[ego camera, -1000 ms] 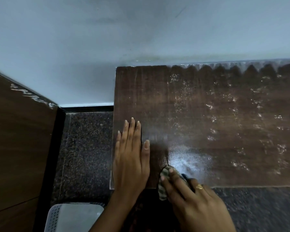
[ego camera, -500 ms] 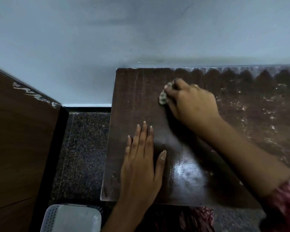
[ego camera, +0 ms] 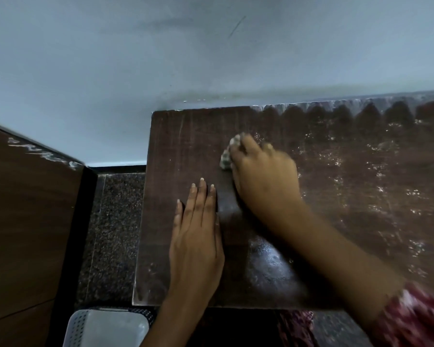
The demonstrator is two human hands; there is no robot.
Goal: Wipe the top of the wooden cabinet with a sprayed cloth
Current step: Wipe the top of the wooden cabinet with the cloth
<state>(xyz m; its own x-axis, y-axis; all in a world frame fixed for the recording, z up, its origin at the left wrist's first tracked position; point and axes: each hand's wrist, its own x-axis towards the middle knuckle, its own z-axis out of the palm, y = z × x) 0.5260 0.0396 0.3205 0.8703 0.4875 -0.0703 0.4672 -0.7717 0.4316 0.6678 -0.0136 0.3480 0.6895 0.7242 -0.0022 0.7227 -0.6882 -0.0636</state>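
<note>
**A:** Where is the cabinet top in the frame?

**B:** The wooden cabinet top point(ego camera: 336, 234) fills the centre and right of the frame, its back edge against the pale wall point(ego camera: 161, 58) that takes up the upper half. White droplets or specks are scattered over its right part, and a glossy patch shows low in the middle.

**A:** And the cloth?

**B:** The cloth point(ego camera: 226, 156) is a small bunched wad, checked in pale and dark, lying on the cabinet top just above the frame's centre. The right hand point(ego camera: 263, 171) covers most of it; only its left edge pokes out past the fingertips.

**A:** How is that hand set?

**B:** Its fingers are curled down over the wad, pressing it to the wood. The hand is motion-blurred, so I can't make out each finger; it looks like a closed grasp around the cloth. The forearm runs down to the lower right, ending in a reddish patterned sleeve point(ego camera: 416, 321).

**A:** The other hand?

**B:** The left hand point(ego camera: 197, 236) lies flat, palm down, on the wood just below and left of the cloth, fingers straight and close together, holding nothing.

**A:** Anything around the cabinet?

**B:** A speckled dark floor point(ego camera: 113, 221) to its left, a brown wooden panel point(ego camera: 28, 221) at the far left, and a pale perforated basket point(ego camera: 105, 329) at the bottom edge.
</note>
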